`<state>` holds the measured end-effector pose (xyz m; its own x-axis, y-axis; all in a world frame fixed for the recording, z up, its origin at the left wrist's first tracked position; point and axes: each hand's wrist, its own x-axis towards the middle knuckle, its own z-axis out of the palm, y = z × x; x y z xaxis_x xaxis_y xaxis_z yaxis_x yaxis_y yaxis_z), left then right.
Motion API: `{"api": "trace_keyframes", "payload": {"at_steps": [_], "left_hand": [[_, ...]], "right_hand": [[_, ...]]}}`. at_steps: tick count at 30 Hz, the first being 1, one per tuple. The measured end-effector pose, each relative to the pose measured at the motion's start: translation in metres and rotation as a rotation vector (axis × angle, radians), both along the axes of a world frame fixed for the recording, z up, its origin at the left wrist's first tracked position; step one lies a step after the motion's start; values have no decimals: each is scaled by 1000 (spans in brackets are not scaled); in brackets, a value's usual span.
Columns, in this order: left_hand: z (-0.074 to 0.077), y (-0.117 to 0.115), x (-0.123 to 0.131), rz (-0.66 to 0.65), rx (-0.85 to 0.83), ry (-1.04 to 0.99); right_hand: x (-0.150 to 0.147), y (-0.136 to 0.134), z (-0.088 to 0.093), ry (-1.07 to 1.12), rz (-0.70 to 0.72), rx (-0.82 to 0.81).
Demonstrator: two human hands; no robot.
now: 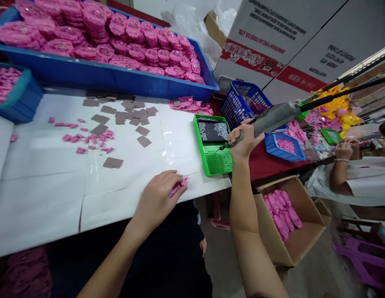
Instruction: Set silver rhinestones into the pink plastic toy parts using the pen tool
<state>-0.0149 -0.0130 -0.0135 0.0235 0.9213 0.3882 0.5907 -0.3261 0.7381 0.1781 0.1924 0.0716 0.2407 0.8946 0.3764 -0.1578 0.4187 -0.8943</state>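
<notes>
My left hand is closed around a small pink plastic part at the table's front edge. Most of that part is hidden under the fingers. In my right hand is a grey electric screwdriver, tilted with its tip pointing down to the left. The tip is over a green tray. Inside the tray is a black perforated plate dotted with small silvery pieces, probably screws. A green perforated area lies in front of it.
Grey flat plates and small pink pieces lie scattered on the white table. A long blue bin of stacked pink parts stands behind. Right are a blue basket, a cardboard box and another person's hands.
</notes>
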Motion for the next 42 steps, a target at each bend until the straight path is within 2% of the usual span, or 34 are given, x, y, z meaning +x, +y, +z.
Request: {"api": "trace_keyframes", "payload": {"at_steps": [9,13,16,19,22,24,28,32,42], "left_hand": [[-1,0,2,2,12,20],[-1,1,3,2,33,32],[-1,3,3,4,40,28],[-2,3,3,-7,31,30],[-4,4,2,-7,39,41],[-5,3,2,-4,53,45],[-6,4,2,-4,71,31],[-3,5,2,-1,71,30],[-1,5,3,24,76,27]], "right_hand": [[-3,5,-3,-24,-22,-12],[-2,-2,7,-21,-49,-2],[-8,-32,23,19,14,46],[-24,-81,35,-21,186,83],[-46,-122,34,-54,378,78],[-58,-135,26,-51,482,40],[-68,-136,12,-28,535,-53],[-69,-134,9,-54,518,-117],[-71,-135,4,-60,573,-113]]}}
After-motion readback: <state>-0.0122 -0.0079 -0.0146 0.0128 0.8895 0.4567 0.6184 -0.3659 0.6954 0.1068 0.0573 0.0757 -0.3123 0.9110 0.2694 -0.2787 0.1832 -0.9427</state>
